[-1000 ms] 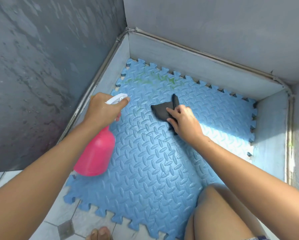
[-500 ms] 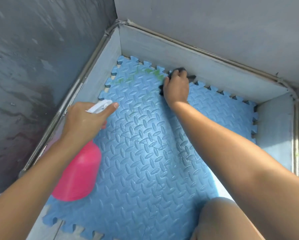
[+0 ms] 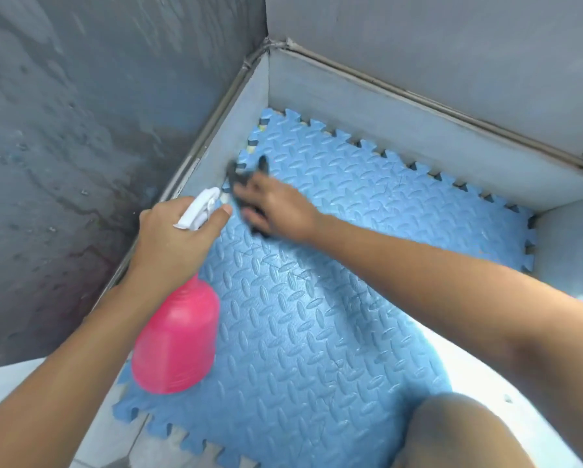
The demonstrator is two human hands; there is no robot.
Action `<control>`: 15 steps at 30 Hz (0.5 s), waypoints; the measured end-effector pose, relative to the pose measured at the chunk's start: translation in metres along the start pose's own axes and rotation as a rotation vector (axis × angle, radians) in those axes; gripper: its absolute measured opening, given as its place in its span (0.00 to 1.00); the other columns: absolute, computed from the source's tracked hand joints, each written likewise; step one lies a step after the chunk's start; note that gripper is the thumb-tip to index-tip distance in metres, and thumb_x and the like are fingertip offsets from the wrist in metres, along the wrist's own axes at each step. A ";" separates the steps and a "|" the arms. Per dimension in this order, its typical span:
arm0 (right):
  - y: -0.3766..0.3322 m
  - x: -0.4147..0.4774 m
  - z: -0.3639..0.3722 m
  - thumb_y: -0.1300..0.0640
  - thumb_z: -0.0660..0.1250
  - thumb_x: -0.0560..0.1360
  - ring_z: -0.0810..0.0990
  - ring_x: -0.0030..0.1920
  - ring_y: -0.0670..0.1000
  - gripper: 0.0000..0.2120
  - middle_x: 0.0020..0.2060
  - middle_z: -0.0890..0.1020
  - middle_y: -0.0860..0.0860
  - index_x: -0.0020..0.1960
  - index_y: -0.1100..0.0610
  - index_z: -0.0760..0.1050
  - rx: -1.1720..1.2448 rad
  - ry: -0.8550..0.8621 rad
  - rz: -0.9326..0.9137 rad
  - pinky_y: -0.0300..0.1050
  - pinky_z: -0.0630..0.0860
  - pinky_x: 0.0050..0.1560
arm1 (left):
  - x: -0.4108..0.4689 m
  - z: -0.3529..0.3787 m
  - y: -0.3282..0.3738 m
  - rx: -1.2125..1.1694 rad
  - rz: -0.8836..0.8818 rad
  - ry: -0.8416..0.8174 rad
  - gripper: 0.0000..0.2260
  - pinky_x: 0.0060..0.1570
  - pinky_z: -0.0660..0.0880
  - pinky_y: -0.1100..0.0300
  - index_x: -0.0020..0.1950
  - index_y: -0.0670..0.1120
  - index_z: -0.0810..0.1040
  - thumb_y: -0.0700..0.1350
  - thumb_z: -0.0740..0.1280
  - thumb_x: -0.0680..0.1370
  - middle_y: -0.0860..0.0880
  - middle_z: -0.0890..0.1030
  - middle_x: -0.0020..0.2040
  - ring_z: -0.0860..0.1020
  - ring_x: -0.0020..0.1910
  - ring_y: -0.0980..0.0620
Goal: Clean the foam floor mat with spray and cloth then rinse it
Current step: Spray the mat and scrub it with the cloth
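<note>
Pressing a dark cloth point(image 3: 246, 179) onto the blue foam mat point(image 3: 317, 298) near its far left edge, the right hand point(image 3: 276, 207) lies spread over it, while just beside it the left hand point(image 3: 175, 244) grips a pink spray bottle point(image 3: 177, 346) by its white trigger head

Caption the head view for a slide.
Right hand wipes a dark cloth along the blue foam mat's edge; left hand holds a pink spray bottle.

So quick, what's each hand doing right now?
Left hand: closed around the pink plastic spray bottle.
Right hand: pressing the dark cloth onto the blue foam mat.
</note>
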State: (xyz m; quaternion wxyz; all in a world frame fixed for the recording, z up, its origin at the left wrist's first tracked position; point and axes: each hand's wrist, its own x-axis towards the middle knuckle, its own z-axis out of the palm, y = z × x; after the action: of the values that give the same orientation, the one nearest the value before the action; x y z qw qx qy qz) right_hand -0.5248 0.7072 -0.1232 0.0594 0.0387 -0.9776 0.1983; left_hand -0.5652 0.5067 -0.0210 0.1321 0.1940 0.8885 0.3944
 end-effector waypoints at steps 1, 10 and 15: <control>-0.014 -0.031 0.000 0.51 0.61 0.81 0.78 0.48 0.56 0.15 0.53 0.76 0.56 0.64 0.57 0.76 0.040 -0.067 -0.098 0.51 0.78 0.46 | 0.001 0.000 -0.001 0.002 -0.003 0.001 0.22 0.46 0.80 0.45 0.37 0.41 0.83 0.60 0.70 0.75 0.41 0.82 0.32 0.82 0.37 0.38; 0.071 -0.102 -0.064 0.45 0.60 0.82 0.77 0.45 0.47 0.17 0.53 0.77 0.49 0.67 0.50 0.77 -0.090 -0.131 -0.099 0.45 0.79 0.50 | -0.001 -0.001 0.007 -0.018 -0.063 -0.035 0.17 0.45 0.77 0.49 0.37 0.42 0.84 0.55 0.72 0.77 0.46 0.82 0.31 0.81 0.37 0.39; 0.114 -0.045 -0.060 0.53 0.66 0.79 0.77 0.58 0.61 0.20 0.59 0.77 0.58 0.70 0.55 0.76 -0.041 0.308 0.732 0.48 0.71 0.59 | -0.003 -0.003 0.007 0.001 -0.082 -0.115 0.16 0.45 0.79 0.49 0.37 0.43 0.85 0.53 0.72 0.78 0.41 0.84 0.34 0.80 0.34 0.41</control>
State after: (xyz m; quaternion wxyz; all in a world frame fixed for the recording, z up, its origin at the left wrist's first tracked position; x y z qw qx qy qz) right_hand -0.4850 0.8376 -0.1177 0.1315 -0.3435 -0.9102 0.1902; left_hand -0.5616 0.5076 -0.0134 0.1987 0.1799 0.8869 0.3764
